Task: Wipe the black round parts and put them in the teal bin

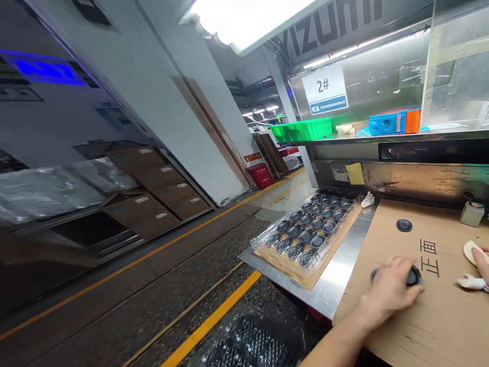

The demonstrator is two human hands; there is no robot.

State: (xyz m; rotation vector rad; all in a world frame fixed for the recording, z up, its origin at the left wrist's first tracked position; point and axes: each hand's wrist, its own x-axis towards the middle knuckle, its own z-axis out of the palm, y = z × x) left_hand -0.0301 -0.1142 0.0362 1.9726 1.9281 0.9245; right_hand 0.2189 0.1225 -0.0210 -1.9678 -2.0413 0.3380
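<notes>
My left hand [393,286] is over the cardboard sheet [405,326], its fingers curled round a round black part [413,276]. Farther back on the cardboard lies another round black part [404,225]. At the right edge my right hand [482,262] is only partly in view, its fingers on a cream-coloured round pad [470,253]. Just below that pad is a crumpled white cloth [472,282]. To the left, a clear plastic tray [263,235] holds several round black parts in rows.
A small glass jar [472,213] stands at the back right. On the shelf above are a green bin [301,130] and a blue and orange box [395,122]. White crumpled material [368,200] lies behind the tray. Below left, black parts in plastic [248,344] are near the floor.
</notes>
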